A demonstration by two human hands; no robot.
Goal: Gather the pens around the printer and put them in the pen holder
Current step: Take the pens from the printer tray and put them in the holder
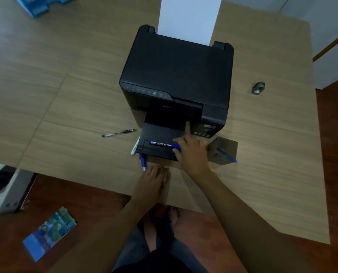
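Note:
A black printer (176,75) stands mid-table with its output tray (160,134) extended. A blue marker (160,144) lies across the tray; my right hand (191,152) pinches its right end. A white pen (135,147) lies along the tray's left edge. A blue pen (143,163) pokes out at the tray's front left corner, just beyond the fingertips of my left hand (152,180), which rests flat on the table. A black pen (119,133) lies left of the tray. The grey square pen holder (223,150) stands right of the tray with a blue pen (230,157) in it.
White paper (189,16) stands up in the printer's rear feed. A small grey object (258,88) sits right of the printer. A blue tray (36,4) is at the table's far left. A colourful notebook (50,233) lies on the floor below the table edge.

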